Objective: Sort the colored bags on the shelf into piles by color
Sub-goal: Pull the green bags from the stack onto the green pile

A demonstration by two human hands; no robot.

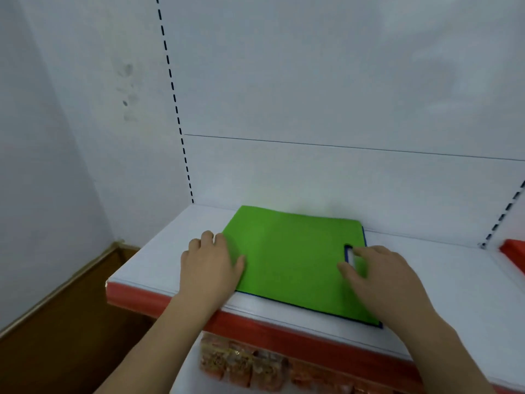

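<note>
Green bag (289, 260) lies flat on the white shelf (443, 282), near the left end, back edge close to the rear panel, front right corner almost at the red shelf lip (284, 334). A dark blue edge shows along its front and right sides and around the handle slot (350, 255); could be trim or a blue bag underneath, can't tell. Handle slot sits at the right end, so the long axis runs roughly left-right, skewed a bit clockwise to the shelf front.

Both hands are on it, one per short end. Left hand (211, 263) rests on the left edge, fingers loosely bent, thumb lying on the green face, knuckles partly off the bag onto the shelf. It holds nothing. Right hand (377, 274) lies on the right end, fingers spread and relaxed, fingertips right at the handle slot, thumb pointing in across the bag. No grip visible there either; it looks like flat contact.

Judgement: the bag sits straight ahead between the hands, so both are equally near; the right one is better placed for a pick via the slot.

Further out: a red bag or tray corner (511, 251) at the far right of the shelf, well apart from the green one. Orange packaged goods (241, 365) on the level below.
</note>
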